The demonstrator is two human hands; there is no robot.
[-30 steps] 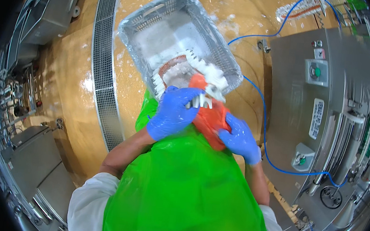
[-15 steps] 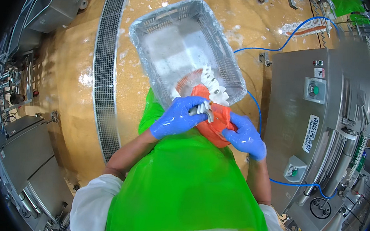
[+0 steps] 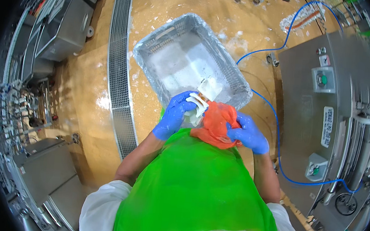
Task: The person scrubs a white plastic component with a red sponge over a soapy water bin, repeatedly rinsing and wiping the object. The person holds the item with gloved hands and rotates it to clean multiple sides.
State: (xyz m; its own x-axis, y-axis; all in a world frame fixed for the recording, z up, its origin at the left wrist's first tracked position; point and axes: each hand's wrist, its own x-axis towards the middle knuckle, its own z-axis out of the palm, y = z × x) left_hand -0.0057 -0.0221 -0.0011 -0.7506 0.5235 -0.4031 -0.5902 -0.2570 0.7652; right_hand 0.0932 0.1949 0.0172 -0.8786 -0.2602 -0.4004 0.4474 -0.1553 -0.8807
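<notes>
In my left hand [image 3: 172, 115], gloved in blue, is a white plastic part [image 3: 200, 102] with curved fins or plates; the fingers wrap round its side. Its far end, a broad white piece [image 3: 210, 88], reaches over the near edge of a grey basket-like tub [image 3: 237, 74]. An orange-red cloth [image 3: 217, 126] is bunched in my right hand [image 3: 250, 134], also gloved in blue. The cloth lies against the right side of the white part. Whitish suds [image 3: 178, 62] cover much of the tub's inside. The exact kind of the white part cannot be made out.
A steel machine [image 3: 300, 108] with green buttons stands at the right. A blue hose [image 3: 277, 117] loops beside it. A floor drain grate [image 3: 118, 61] runs along the left, with steel equipment [image 3: 65, 30] beyond it. A finned white-and-brown strip [image 3: 303, 18] lies at the far right.
The white part has turned in my left hand, and its fins now face differently. The cloth has slid off its far side and is bunched nearer my right hand. The view has shifted slightly.
</notes>
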